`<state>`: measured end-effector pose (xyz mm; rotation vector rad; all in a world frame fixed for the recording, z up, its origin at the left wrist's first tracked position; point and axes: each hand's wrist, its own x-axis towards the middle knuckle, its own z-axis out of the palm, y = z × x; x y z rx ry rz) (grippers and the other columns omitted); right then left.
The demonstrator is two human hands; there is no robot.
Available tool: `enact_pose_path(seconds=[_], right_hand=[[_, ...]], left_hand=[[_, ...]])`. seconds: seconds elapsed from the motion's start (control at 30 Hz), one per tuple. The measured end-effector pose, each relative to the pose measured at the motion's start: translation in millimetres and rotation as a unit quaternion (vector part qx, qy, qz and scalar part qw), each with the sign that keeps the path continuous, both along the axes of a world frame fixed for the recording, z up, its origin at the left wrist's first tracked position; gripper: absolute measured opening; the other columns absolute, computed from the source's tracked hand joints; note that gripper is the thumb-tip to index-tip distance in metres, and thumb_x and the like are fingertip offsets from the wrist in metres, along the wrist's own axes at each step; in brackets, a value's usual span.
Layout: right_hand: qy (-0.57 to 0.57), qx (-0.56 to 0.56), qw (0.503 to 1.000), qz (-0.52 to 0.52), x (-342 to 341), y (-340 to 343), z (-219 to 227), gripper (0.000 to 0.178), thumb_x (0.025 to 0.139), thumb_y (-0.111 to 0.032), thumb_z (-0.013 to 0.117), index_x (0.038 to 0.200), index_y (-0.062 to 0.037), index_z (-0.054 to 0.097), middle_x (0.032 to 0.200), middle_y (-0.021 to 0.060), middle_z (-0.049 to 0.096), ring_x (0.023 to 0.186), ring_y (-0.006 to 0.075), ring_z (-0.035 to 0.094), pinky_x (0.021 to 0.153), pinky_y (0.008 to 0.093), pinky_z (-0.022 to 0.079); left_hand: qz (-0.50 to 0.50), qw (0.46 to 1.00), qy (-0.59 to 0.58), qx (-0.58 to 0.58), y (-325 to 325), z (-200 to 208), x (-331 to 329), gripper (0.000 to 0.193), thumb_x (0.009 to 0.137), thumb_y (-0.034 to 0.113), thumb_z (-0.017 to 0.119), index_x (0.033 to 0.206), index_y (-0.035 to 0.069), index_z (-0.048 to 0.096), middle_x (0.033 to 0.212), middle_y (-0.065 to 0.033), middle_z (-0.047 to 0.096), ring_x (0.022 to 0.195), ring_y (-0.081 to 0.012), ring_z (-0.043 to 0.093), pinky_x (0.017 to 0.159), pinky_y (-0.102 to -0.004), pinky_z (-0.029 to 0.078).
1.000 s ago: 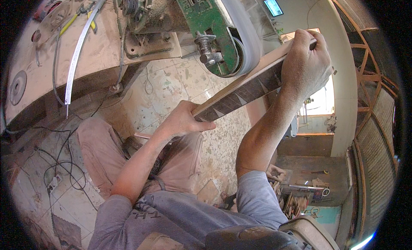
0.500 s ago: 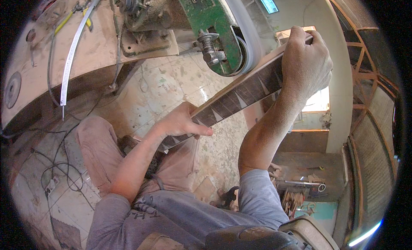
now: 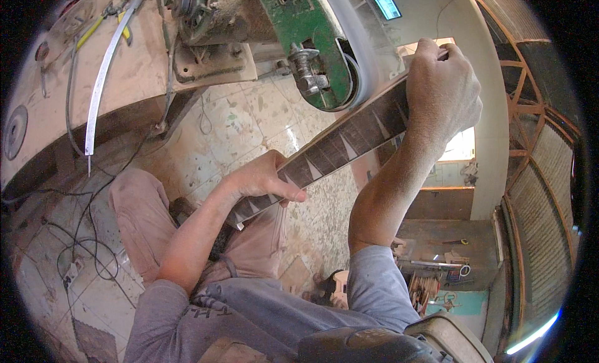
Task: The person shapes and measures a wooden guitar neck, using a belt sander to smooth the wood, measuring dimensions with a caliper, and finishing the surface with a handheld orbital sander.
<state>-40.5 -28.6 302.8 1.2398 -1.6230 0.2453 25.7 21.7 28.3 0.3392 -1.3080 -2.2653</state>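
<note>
A guitar neck (image 3: 344,141) with a dark fretboard and pale triangular inlays slants from lower left to upper right in front of me. My left hand (image 3: 265,179) grips it toward its lower end, thumb across the fretboard. At the upper end, my right hand (image 3: 444,88) is wrapped around it, hiding that end. Against the rounded nose of a green belt sander (image 3: 312,45) lies the neck's far long edge, or very close to it; I cannot tell whether they touch. The sander's belt (image 3: 368,63) looks blurred.
On the dusty workbench (image 3: 125,70) at upper left lie yellow-handled pliers (image 3: 93,32) and a pale strip (image 3: 103,91) overhanging the edge. Black cables (image 3: 87,241) loop over the tiled floor at left. A lit screen (image 3: 387,7) is at the top, and shelves with wooden pieces (image 3: 422,286) stand at right.
The neck has rolled slightly, so less of its pale far side shows. Both hands keep their grip, shifting only a little. The whole view has moved slightly.
</note>
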Motion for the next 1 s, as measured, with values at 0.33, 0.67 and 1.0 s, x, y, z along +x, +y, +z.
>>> enact_pose_path(seconds=[0.33,0.67,1.0], right_hand=[[-0.005,0.025,0.997,-0.076,-3.8,-3.8,1.2,0.04,0.087,-0.04,0.052,0.1,-0.0137,0.08,0.096,0.014,0.077,0.09,0.028,0.075,0.081,0.0441,0.057],[0.0,-0.018,0.994,0.105,-9.6,-4.1,-1.0,0.033,0.084,-0.031,0.056,0.086,-0.0058,0.077,0.093,0.0165,0.075,0.079,0.0361,0.074,0.073,0.0449,0.057],[-0.273,0.033,0.84,0.467,-22.9,-21.1,5.2,0.032,0.084,-0.027,0.058,0.085,-0.0002,0.074,0.081,0.0125,0.07,0.075,0.0205,0.064,0.072,0.03,0.047]], left_hand=[[-0.015,0.998,0.058,0.009,2.5,-9.0,-7.9,0.048,0.066,0.027,0.093,0.087,-0.008,0.068,0.076,-0.0112,0.07,0.063,-0.0153,0.066,0.059,-0.0302,0.05],[0.059,0.998,0.037,-0.001,14.5,3.5,-10.2,0.047,0.071,0.033,0.091,0.089,-0.006,0.071,0.073,-0.0088,0.07,0.065,-0.0151,0.067,0.061,-0.0306,0.052],[0.314,0.939,-0.093,-0.102,36.1,23.1,-19.5,0.041,0.081,0.034,0.082,0.099,-0.002,0.073,0.081,-0.0165,0.074,0.075,-0.0243,0.072,0.071,-0.037,0.055]])
